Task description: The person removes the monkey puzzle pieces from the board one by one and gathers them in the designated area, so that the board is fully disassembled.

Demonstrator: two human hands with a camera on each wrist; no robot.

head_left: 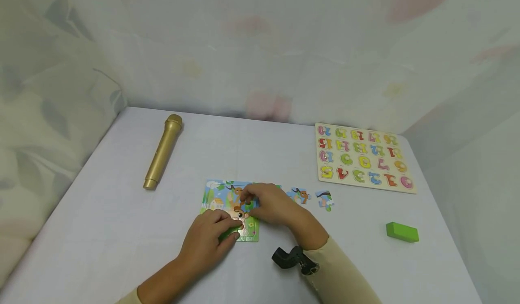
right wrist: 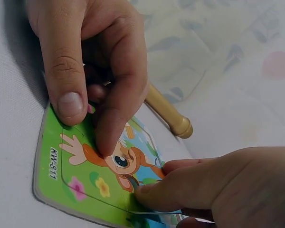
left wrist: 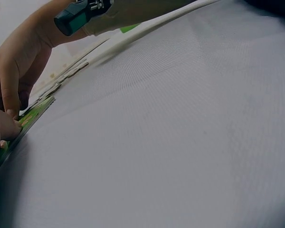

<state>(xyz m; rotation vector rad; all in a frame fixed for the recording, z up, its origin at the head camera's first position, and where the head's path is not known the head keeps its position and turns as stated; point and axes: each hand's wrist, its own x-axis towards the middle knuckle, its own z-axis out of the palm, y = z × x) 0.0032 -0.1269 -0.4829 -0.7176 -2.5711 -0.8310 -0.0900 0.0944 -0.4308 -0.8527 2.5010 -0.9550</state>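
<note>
A jigsaw puzzle board (head_left: 253, 237) with a cartoon animal, flowers and a green border lies flat on the white table. My left hand (head_left: 208, 236) rests at its near left side, with index finger and thumb pressing on the picture; the right wrist view shows this left hand (right wrist: 92, 61) from close up. From the right, my right hand (head_left: 276, 204) reaches over the board, thumb and fingers pinching a puzzle piece (head_left: 249, 206) against the picture. The fingers hide most of that piece. Two loose puzzle pieces (head_left: 299, 195) (head_left: 325, 200) lie right of the hand.
A gold microphone (head_left: 162, 152) lies at the back left. The wooden number board (head_left: 365, 158) is at the back right, with a green block (head_left: 402, 232) nearer on the right. A black wrist device (head_left: 294, 259) sits on the right sleeve.
</note>
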